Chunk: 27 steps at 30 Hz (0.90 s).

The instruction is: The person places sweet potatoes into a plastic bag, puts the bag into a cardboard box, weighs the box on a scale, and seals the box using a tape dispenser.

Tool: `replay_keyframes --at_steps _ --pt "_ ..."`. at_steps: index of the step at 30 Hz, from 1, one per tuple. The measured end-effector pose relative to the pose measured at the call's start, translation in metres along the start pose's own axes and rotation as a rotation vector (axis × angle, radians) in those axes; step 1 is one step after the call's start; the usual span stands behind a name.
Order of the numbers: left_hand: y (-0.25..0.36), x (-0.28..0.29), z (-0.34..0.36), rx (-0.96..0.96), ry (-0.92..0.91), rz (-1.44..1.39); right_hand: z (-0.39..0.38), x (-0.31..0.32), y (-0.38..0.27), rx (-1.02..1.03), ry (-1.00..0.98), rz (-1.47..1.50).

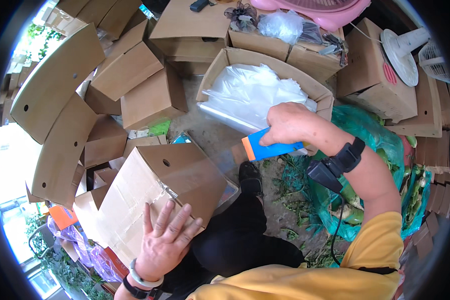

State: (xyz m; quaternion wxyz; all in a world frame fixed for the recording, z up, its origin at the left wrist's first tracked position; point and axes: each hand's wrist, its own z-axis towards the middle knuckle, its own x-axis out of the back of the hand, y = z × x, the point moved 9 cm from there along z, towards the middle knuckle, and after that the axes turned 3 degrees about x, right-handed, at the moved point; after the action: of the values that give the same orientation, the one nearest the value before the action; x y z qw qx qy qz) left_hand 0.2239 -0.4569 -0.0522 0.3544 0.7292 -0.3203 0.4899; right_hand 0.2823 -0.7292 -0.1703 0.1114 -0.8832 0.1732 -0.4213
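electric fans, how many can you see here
2: a pink fan lying at the top edge, and a white fan at the upper right, partly cut off. More may be hidden behind the boxes.

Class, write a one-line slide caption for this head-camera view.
Left hand pressed flat on a taped cardboard box, right hand gripping a blue and orange tape dispenser above it.

Our left hand (164,239) lies flat with fingers spread wide, palm down, wrist bent near the lower edge. Our right hand (287,125) is raised out in front, fingers curled shut in a grip, the forearm angling back toward our shoulder.
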Motion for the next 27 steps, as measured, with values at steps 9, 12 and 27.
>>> replay_keyframes --at_steps 9,12,27 --pt "-0.001 -0.007 -0.006 -0.03 -0.006 -0.057 -0.001 -0.012 -0.015 -0.062 -0.073 0.013" --pt "-0.004 -0.01 -0.025 -0.029 -0.024 0.026 -0.002 -0.014 -0.02 -0.052 -0.104 0.003" --pt "-0.013 -0.03 -0.069 -0.069 -0.011 0.076 0.006 -0.079 -0.009 0.107 -0.039 0.194"
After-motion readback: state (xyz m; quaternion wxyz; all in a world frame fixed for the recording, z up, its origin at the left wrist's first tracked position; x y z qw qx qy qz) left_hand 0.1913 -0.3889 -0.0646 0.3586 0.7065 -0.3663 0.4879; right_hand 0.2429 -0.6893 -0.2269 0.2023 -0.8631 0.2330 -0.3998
